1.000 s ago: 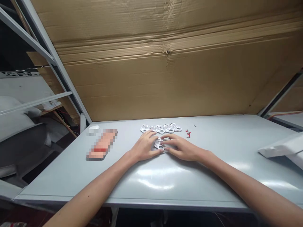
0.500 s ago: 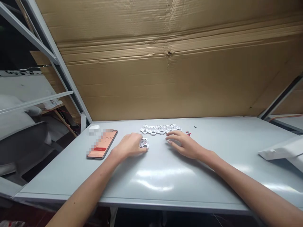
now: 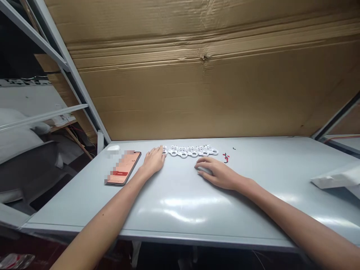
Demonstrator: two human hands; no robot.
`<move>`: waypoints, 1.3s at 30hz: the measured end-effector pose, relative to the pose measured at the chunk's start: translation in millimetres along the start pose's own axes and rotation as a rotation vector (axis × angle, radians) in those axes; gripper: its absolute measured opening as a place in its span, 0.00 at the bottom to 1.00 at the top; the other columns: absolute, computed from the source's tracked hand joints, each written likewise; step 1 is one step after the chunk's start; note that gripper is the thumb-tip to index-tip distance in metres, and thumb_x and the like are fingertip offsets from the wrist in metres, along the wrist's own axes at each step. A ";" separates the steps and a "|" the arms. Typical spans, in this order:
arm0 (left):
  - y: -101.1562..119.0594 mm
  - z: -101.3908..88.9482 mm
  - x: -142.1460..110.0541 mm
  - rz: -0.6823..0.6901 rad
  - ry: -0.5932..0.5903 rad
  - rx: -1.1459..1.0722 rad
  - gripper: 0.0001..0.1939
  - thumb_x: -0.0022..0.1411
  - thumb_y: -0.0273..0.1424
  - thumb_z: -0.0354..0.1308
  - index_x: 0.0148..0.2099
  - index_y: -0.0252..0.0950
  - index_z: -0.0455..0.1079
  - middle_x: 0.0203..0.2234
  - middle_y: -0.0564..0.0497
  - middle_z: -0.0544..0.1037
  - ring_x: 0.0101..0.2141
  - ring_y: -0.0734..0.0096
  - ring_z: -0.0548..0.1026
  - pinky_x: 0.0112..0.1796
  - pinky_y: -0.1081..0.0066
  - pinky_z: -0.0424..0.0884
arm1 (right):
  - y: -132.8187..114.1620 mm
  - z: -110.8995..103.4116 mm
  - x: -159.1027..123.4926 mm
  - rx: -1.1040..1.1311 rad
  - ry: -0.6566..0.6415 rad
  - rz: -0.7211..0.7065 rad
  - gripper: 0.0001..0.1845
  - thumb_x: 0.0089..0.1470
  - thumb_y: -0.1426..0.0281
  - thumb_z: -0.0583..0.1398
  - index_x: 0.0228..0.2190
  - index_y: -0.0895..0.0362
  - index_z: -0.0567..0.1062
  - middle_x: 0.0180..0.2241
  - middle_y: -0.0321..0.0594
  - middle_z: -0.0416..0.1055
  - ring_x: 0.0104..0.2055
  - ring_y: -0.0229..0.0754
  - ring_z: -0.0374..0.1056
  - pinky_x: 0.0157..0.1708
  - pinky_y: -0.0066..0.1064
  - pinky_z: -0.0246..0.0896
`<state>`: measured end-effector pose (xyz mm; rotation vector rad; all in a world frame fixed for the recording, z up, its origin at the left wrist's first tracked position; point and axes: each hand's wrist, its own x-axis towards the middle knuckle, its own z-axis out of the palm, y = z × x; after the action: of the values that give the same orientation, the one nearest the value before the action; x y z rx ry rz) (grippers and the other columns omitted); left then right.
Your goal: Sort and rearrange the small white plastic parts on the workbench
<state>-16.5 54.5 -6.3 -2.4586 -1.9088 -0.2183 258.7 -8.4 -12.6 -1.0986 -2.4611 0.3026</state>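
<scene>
My left hand (image 3: 153, 161) rests at the left end of a row of small white plastic parts (image 3: 183, 152). Its thumb and index finger are at the edge of the end part (image 3: 165, 150), which the hand partly covers; the grip looks closed on it. Each part has a round ring at its near end and small holes further up. My right hand (image 3: 218, 171) lies low over the tabletop in front of the row, fingers apart and curved, holding nothing. Beyond it sit small red and black pieces (image 3: 226, 157).
A phone (image 3: 123, 168) with a lit orange screen lies left of my left hand, a white case (image 3: 113, 147) behind it. A tiny black piece (image 3: 234, 148) is at the back. White packaging (image 3: 334, 178) stands at right. Cardboard (image 3: 197, 101) walls the table's (image 3: 180, 228) back.
My left hand has moved away from me and slightly left, carrying a white plastic part from in front of the row to its left end. My right hand has hardly moved.
</scene>
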 end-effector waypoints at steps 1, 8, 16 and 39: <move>-1.6 1.6 2.5 0.001 0.011 -0.010 0.20 0.72 0.33 0.41 0.61 0.31 0.60 0.56 0.35 0.71 0.58 0.51 0.67 0.53 0.59 0.63 | -0.1 -0.2 0.2 0.000 0.001 -0.003 0.16 0.64 0.67 0.53 0.46 0.56 0.77 0.50 0.51 0.72 0.51 0.51 0.69 0.51 0.46 0.66; -2.1 5.6 6.1 0.037 0.087 -0.034 0.21 0.72 0.33 0.43 0.63 0.32 0.60 0.62 0.36 0.65 0.63 0.51 0.61 0.58 0.56 0.60 | -1.8 1.6 2.2 -0.011 0.017 -0.042 0.16 0.63 0.67 0.53 0.45 0.56 0.78 0.49 0.51 0.73 0.50 0.52 0.70 0.50 0.46 0.67; 21.5 -0.8 -7.7 0.303 0.099 -0.024 0.17 0.71 0.33 0.44 0.56 0.36 0.69 0.54 0.44 0.75 0.62 0.51 0.63 0.62 0.50 0.55 | 40.7 -22.4 -0.2 -0.001 0.273 0.172 0.15 0.61 0.66 0.53 0.42 0.52 0.79 0.48 0.45 0.76 0.48 0.51 0.71 0.47 0.43 0.67; 28.9 -10.5 -19.3 0.371 0.111 -0.060 0.14 0.65 0.41 0.53 0.46 0.37 0.70 0.48 0.41 0.76 0.50 0.51 0.72 0.50 0.56 0.68 | 80.1 -41.0 -13.9 -0.098 0.122 0.623 0.09 0.53 0.63 0.57 0.31 0.52 0.76 0.39 0.41 0.77 0.40 0.47 0.70 0.32 0.32 0.59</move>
<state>5.7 27.6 3.7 -2.7133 -1.3907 -0.3946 338.5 35.3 -9.3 -1.8526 -1.9889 0.2856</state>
